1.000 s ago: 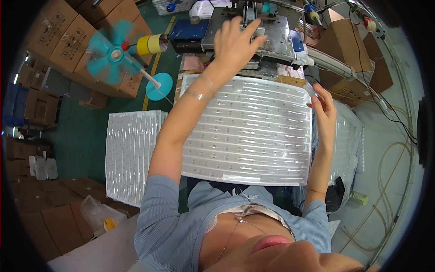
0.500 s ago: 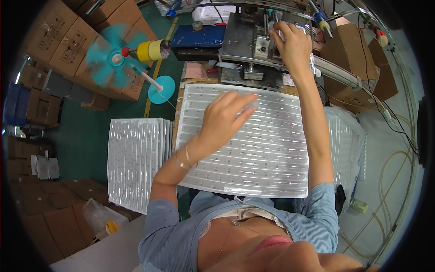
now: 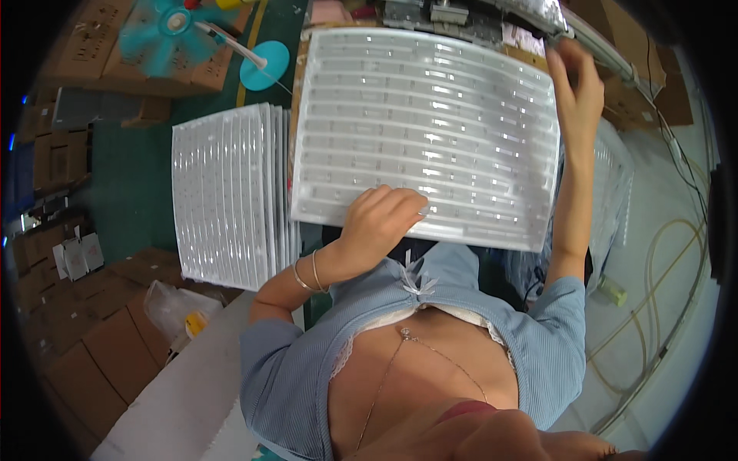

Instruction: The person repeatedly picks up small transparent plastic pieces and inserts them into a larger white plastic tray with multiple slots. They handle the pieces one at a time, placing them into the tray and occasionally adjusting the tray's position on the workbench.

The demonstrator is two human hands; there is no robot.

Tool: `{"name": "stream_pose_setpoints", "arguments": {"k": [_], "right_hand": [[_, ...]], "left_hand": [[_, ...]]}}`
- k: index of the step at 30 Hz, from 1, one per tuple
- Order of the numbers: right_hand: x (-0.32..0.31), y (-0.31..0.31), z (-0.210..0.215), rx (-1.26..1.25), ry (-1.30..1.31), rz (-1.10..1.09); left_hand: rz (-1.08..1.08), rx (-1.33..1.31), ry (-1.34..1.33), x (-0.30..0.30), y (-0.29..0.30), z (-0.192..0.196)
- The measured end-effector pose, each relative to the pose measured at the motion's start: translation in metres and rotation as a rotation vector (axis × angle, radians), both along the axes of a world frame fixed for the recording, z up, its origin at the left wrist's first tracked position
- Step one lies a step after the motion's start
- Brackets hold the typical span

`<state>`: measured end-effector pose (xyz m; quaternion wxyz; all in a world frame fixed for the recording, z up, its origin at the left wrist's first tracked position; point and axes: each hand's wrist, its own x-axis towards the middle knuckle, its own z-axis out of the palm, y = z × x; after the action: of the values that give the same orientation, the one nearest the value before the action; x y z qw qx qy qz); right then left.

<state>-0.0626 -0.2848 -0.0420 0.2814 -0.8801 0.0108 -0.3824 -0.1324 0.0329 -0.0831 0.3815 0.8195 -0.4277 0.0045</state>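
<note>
A white ribbed tray (image 3: 430,138), its rows holding small clear pieces, lies before me under a shiny clear surface. My left hand (image 3: 384,223) rests at the tray's near edge, its fingers bent and pressed together. Something small and pale may sit at those fingertips, too small to name. Beyond the tray's far right corner, my right hand (image 3: 578,84) is by the metal machine (image 3: 538,14). Its thumb stands apart from the curved fingers, and I see nothing held there. Most of the machine lies outside the view.
At the left, several similar trays (image 3: 223,192) stand stacked together. A turquoise fan (image 3: 173,23) spins at the far left, in front of cardboard boxes (image 3: 92,38). Wrapped trays (image 3: 611,184) are on the right, with hoses (image 3: 653,269) on the floor beyond.
The view has tipped toward my body, so the tray appears higher. My left hand has come back from above the tray to its near edge. The right hand has withdrawn from the machine's middle.
</note>
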Motion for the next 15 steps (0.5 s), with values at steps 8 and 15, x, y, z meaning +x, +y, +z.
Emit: {"name": "stream_pose_setpoints", "arguments": {"k": [8,15], "right_hand": [[-0.181,0.070,-0.053,-0.254,0.551,0.209],[-0.198,0.079,-0.065,-0.293,0.598,0.298]], "left_hand": [[-0.181,0.395,-0.306,-0.031,0.007,-0.026],[-0.179,0.397,-0.302,-0.034,0.001,-0.022]]}}
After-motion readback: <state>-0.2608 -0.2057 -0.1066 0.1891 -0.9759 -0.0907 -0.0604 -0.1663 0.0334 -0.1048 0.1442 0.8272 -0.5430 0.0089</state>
